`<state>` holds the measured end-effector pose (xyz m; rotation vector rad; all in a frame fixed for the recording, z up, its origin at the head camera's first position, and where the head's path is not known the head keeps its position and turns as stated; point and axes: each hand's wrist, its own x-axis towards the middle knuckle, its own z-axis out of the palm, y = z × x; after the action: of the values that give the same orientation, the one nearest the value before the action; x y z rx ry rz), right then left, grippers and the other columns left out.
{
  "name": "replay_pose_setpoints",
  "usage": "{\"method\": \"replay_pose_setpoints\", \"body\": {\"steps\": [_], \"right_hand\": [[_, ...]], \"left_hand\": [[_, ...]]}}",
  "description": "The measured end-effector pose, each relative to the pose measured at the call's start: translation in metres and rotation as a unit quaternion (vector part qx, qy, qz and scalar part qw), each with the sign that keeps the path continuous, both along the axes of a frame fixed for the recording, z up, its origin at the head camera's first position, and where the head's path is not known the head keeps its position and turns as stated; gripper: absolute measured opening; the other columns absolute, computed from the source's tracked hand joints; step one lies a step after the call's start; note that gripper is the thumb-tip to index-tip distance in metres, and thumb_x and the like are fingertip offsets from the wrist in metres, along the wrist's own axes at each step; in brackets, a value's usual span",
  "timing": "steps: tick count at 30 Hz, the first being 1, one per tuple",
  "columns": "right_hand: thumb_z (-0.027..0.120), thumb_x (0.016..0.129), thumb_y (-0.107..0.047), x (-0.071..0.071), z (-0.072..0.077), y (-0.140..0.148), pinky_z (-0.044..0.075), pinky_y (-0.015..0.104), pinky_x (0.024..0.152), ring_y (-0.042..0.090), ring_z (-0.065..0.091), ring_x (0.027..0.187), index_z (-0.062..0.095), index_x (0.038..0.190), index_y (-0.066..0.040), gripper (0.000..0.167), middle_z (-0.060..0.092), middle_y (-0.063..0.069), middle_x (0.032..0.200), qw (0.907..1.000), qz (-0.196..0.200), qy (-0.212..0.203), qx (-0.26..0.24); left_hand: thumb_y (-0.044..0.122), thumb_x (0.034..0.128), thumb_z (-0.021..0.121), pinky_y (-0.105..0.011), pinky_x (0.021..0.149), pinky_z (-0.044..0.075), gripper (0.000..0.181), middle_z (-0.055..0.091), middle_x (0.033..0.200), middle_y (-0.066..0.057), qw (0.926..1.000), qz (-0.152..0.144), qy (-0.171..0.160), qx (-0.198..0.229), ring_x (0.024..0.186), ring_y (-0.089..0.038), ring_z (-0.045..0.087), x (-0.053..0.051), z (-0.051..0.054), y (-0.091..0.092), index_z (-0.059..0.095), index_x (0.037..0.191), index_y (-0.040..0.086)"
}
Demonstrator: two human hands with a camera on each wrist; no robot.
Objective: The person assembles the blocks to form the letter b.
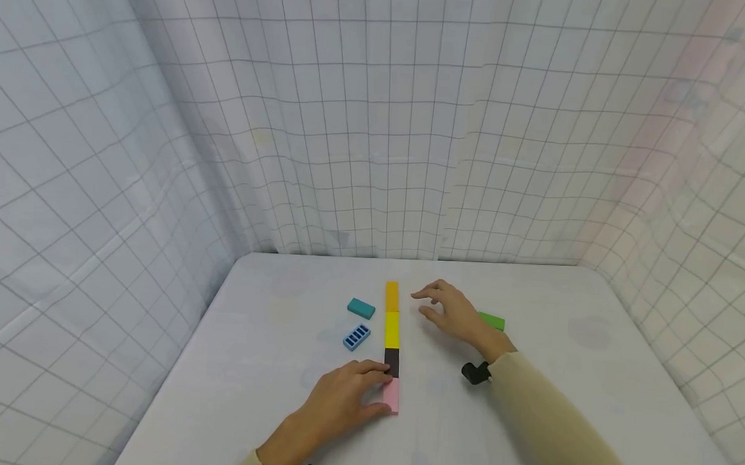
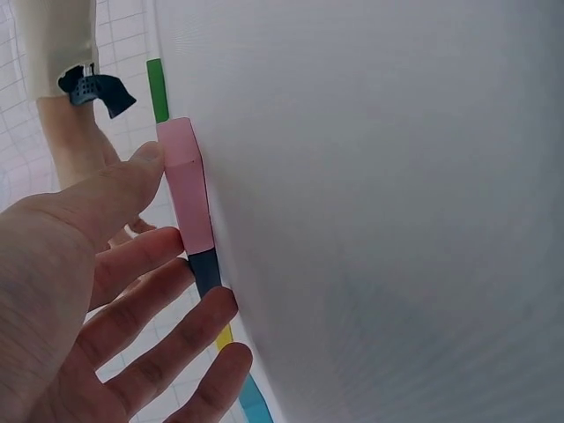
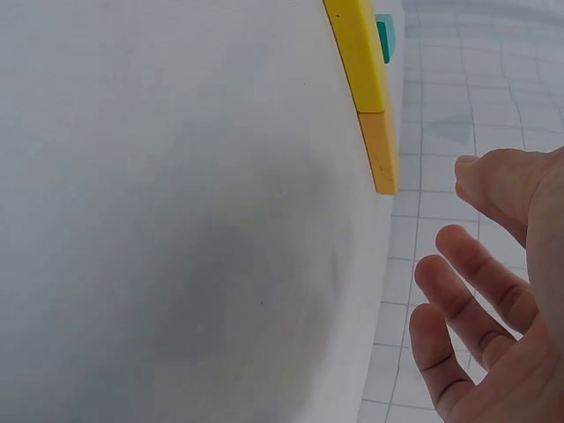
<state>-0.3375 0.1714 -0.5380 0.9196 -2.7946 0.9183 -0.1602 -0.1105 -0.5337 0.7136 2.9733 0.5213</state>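
From the head: with the loosely spread left hand [image 1: 343, 394], touching the pink block [image 1: 391, 398], followed in a straight line by the black block [image 1: 393, 357], yellow block [image 1: 392, 330] and orange block [image 1: 392, 297]; with the right hand [image 1: 453, 314], hovering near the orange block. From the left wrist: with thumb and parted fingers, lying along the pink block. From the right wrist: with fingers spread, sitting apart from the orange block.

L hand [image 2: 123, 310] w/ thumb at pink blk [image 2: 189, 194], dark blk [image 2: 205, 270] adjoining.

Pink block [image 1: 392, 394]; yellow block [image 1: 392, 330]; dark block [image 1: 393, 358], perhaps black; white curtain [image 1: 365, 121], grey-gridded.
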Motion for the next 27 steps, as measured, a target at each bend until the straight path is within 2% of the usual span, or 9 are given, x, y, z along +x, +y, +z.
{"method": "replay_pose_setpoints", "body": {"steps": [1, 2, 6, 10, 18, 27], "right_hand": [[0.077, 0.114, -0.017, 0.009, 0.009, 0.001, 0.066, 0.056, 0.107, 0.033, 0.073, 0.12, 0.079, 0.149, -0.014, 0.035, 0.072, 0.016, 0.145, 1.0, -0.002, 0.0, 0.0], [0.077, 0.114, -0.016, 0.012, 0.009, 0.004, 0.066, 0.056, 0.107, 0.033, 0.073, 0.12, 0.08, 0.149, -0.013, 0.035, 0.073, 0.016, 0.145, 1.0, -0.003, 0.001, 0.001], [0.078, 0.113, -0.017, 0.019, 0.006, 0.012, 0.066, 0.056, 0.106, 0.032, 0.073, 0.119, 0.08, 0.147, -0.012, 0.034, 0.073, 0.015, 0.143, 1.0, 0.003, -0.005, 0.005], [0.08, 0.113, -0.021, 0.022, 0.001, 0.008, 0.064, 0.057, 0.112, 0.03, 0.073, 0.123, 0.081, 0.147, -0.016, 0.035, 0.072, 0.012, 0.147, 0.9997, 0.01, -0.017, 0.015], [0.081, 0.112, -0.025, 0.029, 0.014, -0.028, 0.058, 0.057, 0.128, 0.035, 0.064, 0.145, 0.079, 0.15, -0.018, 0.038, 0.069, 0.011, 0.154, 0.9972, 0.051, -0.028, 0.047], [0.085, 0.11, -0.029, 0.024, 0.022, -0.07, 0.059, 0.055, 0.126, 0.033, 0.066, 0.143, 0.08, 0.148, -0.02, 0.039, 0.07, 0.009, 0.154, 0.9856, 0.137, 0.014, 0.098]], "left_hand": [[0.05, 0.0973, 0.096, -0.048, 0.117, 0.067, 0.058, 0.078, 0.155, 0.005, 1.0, 0.001, -0.001, 0.0, 0.139, -0.022, 0.075, 0.0, 0.0, 0.0, 0.081, 0.148, 0.024], [0.05, 0.0974, 0.096, -0.048, 0.117, 0.067, 0.058, 0.078, 0.155, 0.005, 1.0, 0.001, -0.001, 0.0, 0.139, -0.022, 0.075, 0.0, 0.0, 0.0, 0.081, 0.148, 0.024], [0.048, 0.0977, 0.096, -0.047, 0.117, 0.067, 0.058, 0.078, 0.155, 0.005, 1.0, 0.0, 0.0, 0.002, 0.139, -0.022, 0.075, 0.001, 0.0, 0.0, 0.081, 0.148, 0.024], [0.047, 0.098, 0.096, -0.047, 0.117, 0.067, 0.057, 0.078, 0.155, 0.005, 1.0, 0.0, -0.002, 0.004, 0.138, -0.022, 0.075, 0.001, 0.0, 0.0, 0.081, 0.148, 0.024], [0.045, 0.0986, 0.096, -0.047, 0.115, 0.068, 0.056, 0.078, 0.154, 0.004, 0.9999, -0.005, 0.008, 0.01, 0.136, -0.022, 0.076, 0.001, 0.0, 0.0, 0.081, 0.147, 0.023], [0.046, 0.1003, 0.094, -0.046, 0.113, 0.068, 0.055, 0.078, 0.155, 0.003, 0.9997, -0.011, 0.022, 0.006, 0.139, -0.022, 0.077, 0.003, -0.002, -0.001, 0.081, 0.147, 0.021]]}}
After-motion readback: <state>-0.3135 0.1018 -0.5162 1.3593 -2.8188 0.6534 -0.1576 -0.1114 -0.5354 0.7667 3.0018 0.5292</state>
